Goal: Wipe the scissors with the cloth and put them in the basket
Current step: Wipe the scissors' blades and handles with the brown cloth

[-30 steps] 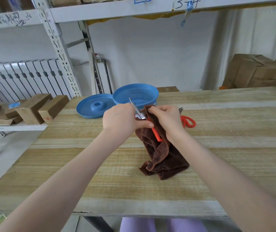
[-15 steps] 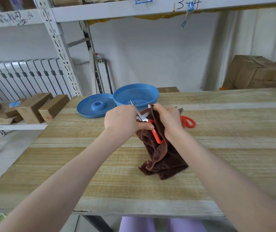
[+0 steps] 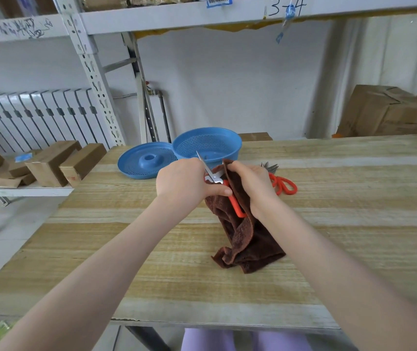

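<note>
The cloth (image 3: 248, 239) is dark chocolate brown, plain and fuzzy. The scissors (image 3: 236, 206) against it have a bright orange-red handle and silver blades. The second pair of scissors (image 3: 282, 184), just to the right, has the same orange-red handles and grey metal tips. The basket (image 3: 207, 145) at the far side is mid-blue, patterned all over with fine mesh holes. The lid (image 3: 146, 163) to its left is the same blue, dotted with small holes. The table (image 3: 354, 224) is pale wood in alternating tan and whitish stripes of grain. At far left the radiator (image 3: 37, 115) is white and ribbed. The cardboard box (image 3: 384, 110) at far right is brown.
</note>
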{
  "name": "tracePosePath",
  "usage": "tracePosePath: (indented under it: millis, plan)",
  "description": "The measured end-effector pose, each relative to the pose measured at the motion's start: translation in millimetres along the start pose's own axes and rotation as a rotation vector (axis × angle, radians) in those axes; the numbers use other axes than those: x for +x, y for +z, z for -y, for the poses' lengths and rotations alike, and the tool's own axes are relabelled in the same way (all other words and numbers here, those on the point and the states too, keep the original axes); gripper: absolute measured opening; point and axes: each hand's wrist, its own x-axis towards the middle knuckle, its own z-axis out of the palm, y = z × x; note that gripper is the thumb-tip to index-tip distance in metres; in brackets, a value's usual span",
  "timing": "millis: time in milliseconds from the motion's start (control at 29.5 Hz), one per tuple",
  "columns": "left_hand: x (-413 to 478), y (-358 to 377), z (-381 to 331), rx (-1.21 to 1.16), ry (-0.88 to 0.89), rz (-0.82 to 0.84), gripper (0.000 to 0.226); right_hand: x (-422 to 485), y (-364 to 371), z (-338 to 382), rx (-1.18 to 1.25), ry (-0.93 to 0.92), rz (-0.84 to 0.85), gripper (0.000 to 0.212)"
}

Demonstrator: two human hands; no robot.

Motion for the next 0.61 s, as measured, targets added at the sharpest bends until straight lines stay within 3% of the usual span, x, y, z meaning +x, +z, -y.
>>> tracePosePath:
  millis: [102, 204, 305, 475, 611]
  plan:
    - [0.3, -0.6, 1.2, 0.001, -0.010, 0.004, 0.067, -2.2, 0.6, 3.1, -0.064, 0.000, 0.007, 0.023]
    - [-1.1, -1.9, -2.2, -0.003, 0.009, -0.029, 0.064, -2.9, 0.9, 7.1, -0.001, -0.006, -0.010, 0.016]
    - [-3.1, -2.1, -2.6, -0.001, 0.024, -0.016, 0.063, -2.9, -1.0, 6.7, 0.068, 0.009, 0.000, 0.025]
    - [-4.3, -1.1, 0.3, -0.034, 0.006, -0.004, 0.063, -5.4, -2.8, 9.7, -0.043, 0.041, 0.073, 0.019]
    - [-5.8, -0.4, -3.4, -0.056, 0.028, -0.028, 0.063, -4.6, -3.6, 10.1, -0.005, 0.007, -0.003, 0.026]
